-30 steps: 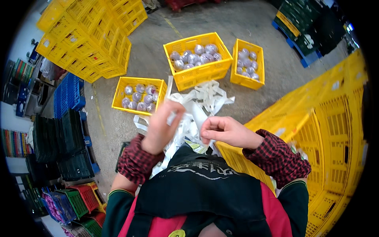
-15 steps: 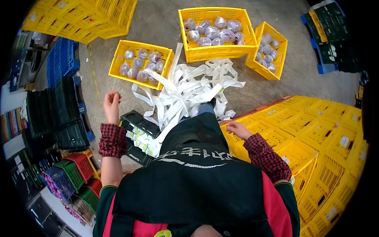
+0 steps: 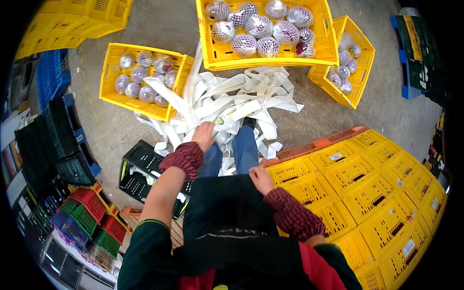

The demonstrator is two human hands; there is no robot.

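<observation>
Grey floor (image 3: 104,133) of a storage area, stacked with crates at both sides. Left grip (image 3: 204,134): fingers close together and slightly bent, above the near part of the heaped white strips (image 3: 246,109); whether it holds or touches a strip cannot be determined. Right grip (image 3: 261,181): fingers curled in beside the edge of the dark apron (image 3: 227,200); contents, if any, cannot be determined. The strips lie tangled on the floor ahead of the person's blue trousers (image 3: 246,150), with one dark shoe (image 3: 250,122) among them. Just left of the legs, a black crate (image 3: 145,151) sits at an angle.

Beyond the strips stand three yellow crates (image 3: 270,63), each containing round purple produce (image 3: 258,25) in white netting; one piece in the middle crate is partly bare. To the right, a yellow crate stack (image 3: 357,179) borders an orange-red pallet (image 3: 314,143). Far left: a blue pallet (image 3: 50,75), upright.
</observation>
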